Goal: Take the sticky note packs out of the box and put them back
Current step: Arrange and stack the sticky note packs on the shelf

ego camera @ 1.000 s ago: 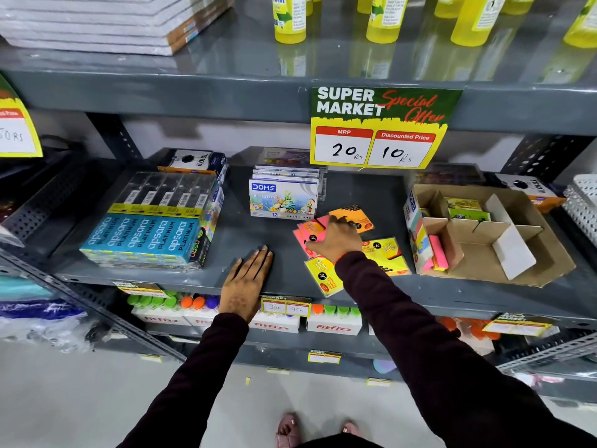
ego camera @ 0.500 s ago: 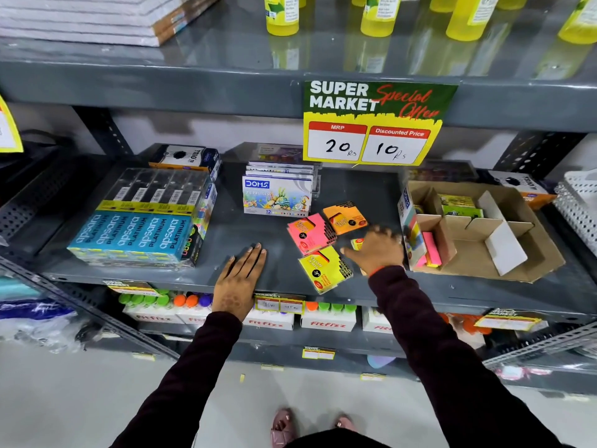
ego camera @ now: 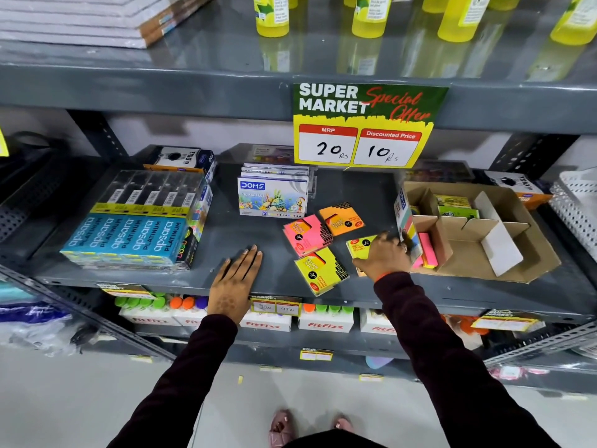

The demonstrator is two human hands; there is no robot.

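Observation:
Several sticky note packs lie on the grey shelf (ego camera: 252, 234): a pink one (ego camera: 307, 236), an orange one (ego camera: 342, 219) and a yellow one (ego camera: 319, 270). My right hand (ego camera: 386, 257) covers another yellow pack (ego camera: 358, 247) just left of the open cardboard box (ego camera: 478, 273), fingers curled round its edges. The box holds a pink pack (ego camera: 428, 250) in its front left compartment and green packs (ego camera: 455, 208) at the back. My left hand (ego camera: 235, 279) rests flat on the shelf's front edge, fingers apart, holding nothing.
Blue Apsara pencil boxes (ego camera: 129, 237) fill the shelf's left side. A stack of DOMS pastel boxes (ego camera: 273, 195) stands behind the packs. A price sign (ego camera: 365, 124) hangs from the shelf above. A white mesh basket (ego camera: 578, 208) sits at the far right.
My right hand left the pink and orange packs and moved right to the yellow pack beside the box, where it now curls over it. My left hand has stayed put.

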